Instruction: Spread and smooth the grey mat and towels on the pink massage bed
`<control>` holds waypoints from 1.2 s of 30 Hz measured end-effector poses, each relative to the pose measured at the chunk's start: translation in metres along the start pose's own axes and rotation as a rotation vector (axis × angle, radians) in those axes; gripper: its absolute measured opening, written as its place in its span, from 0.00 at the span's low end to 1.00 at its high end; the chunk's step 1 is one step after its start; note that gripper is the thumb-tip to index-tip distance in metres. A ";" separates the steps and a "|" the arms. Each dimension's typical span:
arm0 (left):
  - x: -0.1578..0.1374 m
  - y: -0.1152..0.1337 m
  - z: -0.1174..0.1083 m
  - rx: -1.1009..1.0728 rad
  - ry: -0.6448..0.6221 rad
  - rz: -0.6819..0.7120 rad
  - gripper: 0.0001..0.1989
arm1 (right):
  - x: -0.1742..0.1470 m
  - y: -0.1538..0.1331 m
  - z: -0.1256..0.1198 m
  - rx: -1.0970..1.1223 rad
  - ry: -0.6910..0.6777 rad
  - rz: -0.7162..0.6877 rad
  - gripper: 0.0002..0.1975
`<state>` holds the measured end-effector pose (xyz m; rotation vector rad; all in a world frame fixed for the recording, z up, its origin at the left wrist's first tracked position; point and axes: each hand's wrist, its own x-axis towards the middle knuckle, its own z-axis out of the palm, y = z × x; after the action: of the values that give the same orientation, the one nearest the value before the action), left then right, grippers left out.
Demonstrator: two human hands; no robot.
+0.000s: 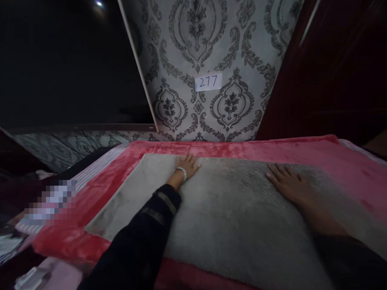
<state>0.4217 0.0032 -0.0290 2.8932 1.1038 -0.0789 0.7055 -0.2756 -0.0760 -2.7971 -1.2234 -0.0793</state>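
Note:
A grey plush mat [229, 217] lies spread out over a red and pink fleece blanket [99, 193]. Near the mat's far edge, my left hand [187, 165] rests palm down with its fingers spread, a light bracelet [182, 173] on its wrist. Farther right, my right hand [286, 183] also lies flat on the mat, fingers apart. Neither hand holds anything. Dark marks or ruffled pile show in the mat's surface around the right hand. The mat's right end runs under my right arm and is partly hidden.
Patterned wallpaper [187, 40] with a paper label [208, 82] reading 277 rises behind the blanket. A large dark screen [69, 68] stands at the left, a dark red glossy panel [332, 72] at the right. Striped cloth [93, 169] shows under the blanket's left edge. A white object [32, 278] sits lower left.

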 end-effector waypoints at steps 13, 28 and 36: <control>-0.059 -0.218 -0.020 0.063 0.118 -0.664 0.34 | 0.001 -0.004 -0.001 -0.018 0.008 0.011 0.35; -0.063 -0.071 -0.006 0.053 0.023 -0.171 0.34 | 0.003 -0.103 -0.057 0.079 -0.012 -0.026 0.33; -0.056 -0.079 -0.006 0.079 0.039 -0.145 0.34 | 0.008 -0.171 -0.029 0.138 -0.055 -0.288 0.35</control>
<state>0.3281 0.0252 -0.0209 2.8900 1.3468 -0.0723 0.5849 -0.1567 -0.0368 -2.5056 -1.5713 0.0618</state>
